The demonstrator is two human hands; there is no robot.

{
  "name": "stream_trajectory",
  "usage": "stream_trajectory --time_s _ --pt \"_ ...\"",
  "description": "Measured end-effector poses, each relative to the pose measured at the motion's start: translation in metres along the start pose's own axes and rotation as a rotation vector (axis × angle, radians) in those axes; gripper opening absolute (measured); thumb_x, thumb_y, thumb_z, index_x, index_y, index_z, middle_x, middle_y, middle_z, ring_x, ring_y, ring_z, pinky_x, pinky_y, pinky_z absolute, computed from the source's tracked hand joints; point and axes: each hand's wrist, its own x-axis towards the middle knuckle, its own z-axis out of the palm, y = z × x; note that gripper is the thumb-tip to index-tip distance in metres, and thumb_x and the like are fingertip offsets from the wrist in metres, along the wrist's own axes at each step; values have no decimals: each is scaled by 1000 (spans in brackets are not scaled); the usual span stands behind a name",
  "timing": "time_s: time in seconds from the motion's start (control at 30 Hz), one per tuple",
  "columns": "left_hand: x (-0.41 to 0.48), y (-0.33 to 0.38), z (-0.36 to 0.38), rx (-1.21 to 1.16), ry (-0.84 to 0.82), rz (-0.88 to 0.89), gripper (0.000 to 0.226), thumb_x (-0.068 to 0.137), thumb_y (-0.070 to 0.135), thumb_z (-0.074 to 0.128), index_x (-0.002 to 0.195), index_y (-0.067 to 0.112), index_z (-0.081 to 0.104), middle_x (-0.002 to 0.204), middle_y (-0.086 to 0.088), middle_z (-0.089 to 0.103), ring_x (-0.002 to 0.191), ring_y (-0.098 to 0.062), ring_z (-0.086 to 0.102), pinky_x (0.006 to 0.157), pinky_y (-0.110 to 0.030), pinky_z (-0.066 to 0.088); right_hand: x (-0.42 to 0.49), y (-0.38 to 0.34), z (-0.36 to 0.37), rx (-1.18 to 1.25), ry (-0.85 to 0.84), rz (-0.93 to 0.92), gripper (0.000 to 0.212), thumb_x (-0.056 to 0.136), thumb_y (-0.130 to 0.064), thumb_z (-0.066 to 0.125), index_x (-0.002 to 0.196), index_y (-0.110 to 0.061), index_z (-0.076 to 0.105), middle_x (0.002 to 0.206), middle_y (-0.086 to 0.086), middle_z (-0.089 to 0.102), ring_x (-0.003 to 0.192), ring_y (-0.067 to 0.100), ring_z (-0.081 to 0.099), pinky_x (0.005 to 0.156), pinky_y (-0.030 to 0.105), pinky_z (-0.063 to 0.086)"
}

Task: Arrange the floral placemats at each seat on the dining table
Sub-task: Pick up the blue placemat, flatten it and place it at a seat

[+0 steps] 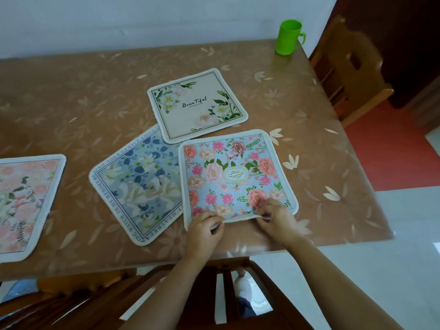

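Both hands pinch the near edge of the blue-pink mat (pixel 235 177), left hand (pixel 206 228) and right hand (pixel 277 219) with fingers curled on the hem, likely to square it to the table (pixel 71 96) near edge at this seat. It lies near the table's near-right corner, overlapping the navy mat (pixel 138 184); cream mat (pixel 197 106) sits mid-table, pink mat (pixel 26 203) at the near-left edge.
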Motion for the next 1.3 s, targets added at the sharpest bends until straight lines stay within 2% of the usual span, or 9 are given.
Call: stream_trajectory --time_s 0.33,0.5,0.7,0.83,1.0,1.1,1.23,1.3 --pt "9 42 51 -17 -97 31 11 73 -2 70 83 2 71 84 -11 66 81 -24 60 73 -34 50 -17 50 -42 8 55 69 5 72 -5 72 75 -1 69 84 12 63 81 27 58 72 40 51" --pt "8 51 67 -7 -120 45 14 70 -3 72 83 3 71 84 -11 67 81 -26 61 73 -32 50 -22 65 -50 5 79 91 6 70 -6 74 73 -4 70 82 10 64 79 24 58 68 29 46" --pt "6 57 72 -1 -110 50 13 74 0 70 87 3 71 88 -11 66 85 -25 59 76 -32 49 -26 66 -56 18 88 112 7 69 -7 75 74 -4 71 84 8 65 77 22 59 66 32 50" --pt "9 67 77 -14 -156 91 13 78 1 67 90 2 70 90 -12 66 87 -24 58 79 -32 47 -31 72 -67 13 90 166 8 71 -6 73 75 -1 69 86 11 63 79 27 59 69 40 52" --pt "4 67 80 1 -148 111 12 78 3 68 89 4 71 90 -9 65 87 -21 56 77 -24 43 -41 74 -62 11 86 203 8 71 -5 74 76 -2 69 85 11 62 80 28 59 70 39 51" --pt "-1 63 80 23 -163 119 9 77 5 70 86 4 71 90 -9 65 87 -22 56 75 -22 42 -44 76 -58 -34 57 197 12 71 -5 73 83 -3 70 91 10 63 87 28 57 75 40 51" --pt "-5 57 75 48 -174 104 10 79 7 68 88 6 71 95 -7 64 91 -19 56 75 -18 39 -48 73 -50 -112 61 195 14 74 -10 71 87 -6 69 93 9 61 92 26 53 72 33 44" --pt "-5 53 67 45 -166 101 10 78 6 69 88 6 71 93 -7 65 89 -19 58 74 -14 39 -47 68 -46 -113 54 182 16 75 -13 70 90 -6 68 96 9 61 94 26 53 76 34 44"
